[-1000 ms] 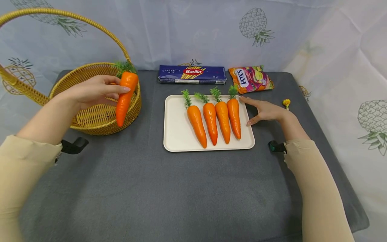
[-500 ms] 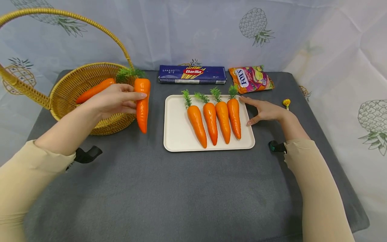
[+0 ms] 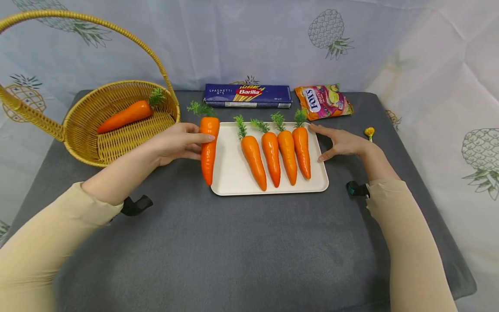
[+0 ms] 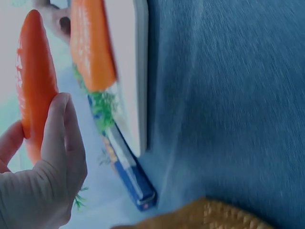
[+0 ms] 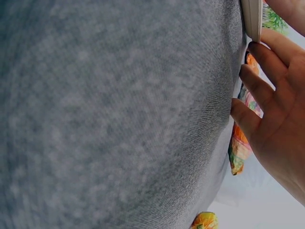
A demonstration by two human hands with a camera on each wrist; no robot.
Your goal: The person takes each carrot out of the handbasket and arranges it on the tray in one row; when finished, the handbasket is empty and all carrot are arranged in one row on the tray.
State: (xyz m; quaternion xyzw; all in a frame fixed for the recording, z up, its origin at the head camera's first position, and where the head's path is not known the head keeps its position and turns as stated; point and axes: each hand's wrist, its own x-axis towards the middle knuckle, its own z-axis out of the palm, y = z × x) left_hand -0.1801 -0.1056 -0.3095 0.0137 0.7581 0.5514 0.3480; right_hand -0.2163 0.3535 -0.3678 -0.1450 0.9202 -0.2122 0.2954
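Observation:
In the head view, my left hand (image 3: 181,143) pinches an orange carrot (image 3: 209,149) with a green top, its tip pointing toward me, over the left edge of a cream tray (image 3: 230,173). The left wrist view shows the thumb and fingers on opposite sides of this carrot (image 4: 35,81). Several more carrots (image 3: 254,162) lie side by side on the tray, tops to the back. At the tray's right rim, my right hand (image 3: 340,142) rests with thumb and fingers spread; the right wrist view shows its fingers (image 5: 271,62) extended by the tray edge (image 5: 252,21).
A wicker basket (image 3: 78,147) with a tall handle stands at the left, with one carrot (image 3: 124,117) inside. Behind the tray lie a blue spaghetti box (image 3: 247,96) and a Fox's candy bag (image 3: 323,102). A small yellow-topped item (image 3: 369,132) lies at the right.
My left hand has carried the carrot rightward from over the basket to the tray's left edge, uncovering the other carrot in the basket. My right hand has stayed in place.

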